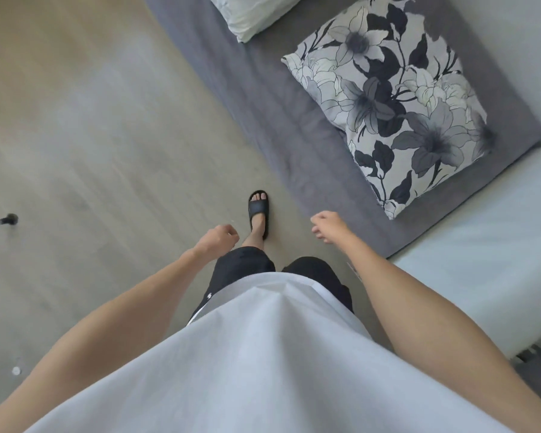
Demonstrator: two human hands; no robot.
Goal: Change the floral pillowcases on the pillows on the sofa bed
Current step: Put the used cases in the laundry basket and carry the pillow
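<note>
Floral pillow (397, 107) beyond empty hanging hands (327, 225)

1. Beyond the right hand (327, 226), a floral pillowcase (397, 110) is seen — woven cloth, matt, lightly creased.
2. Under it, the sofa bed (263, 98) is covered in grey cloth with a soft, slightly napped, matt look.
3. Further off, a plain pillow (250, 14) is cased in pale, smooth cloth.
4. Below and left of the left hand (217, 242), the floor (91, 135) is finished as wood-look planks — smooth, with a dull sheen.
5. Between the hands, a sandal (259, 214) of black, matt, rubbery material is worn.
</note>
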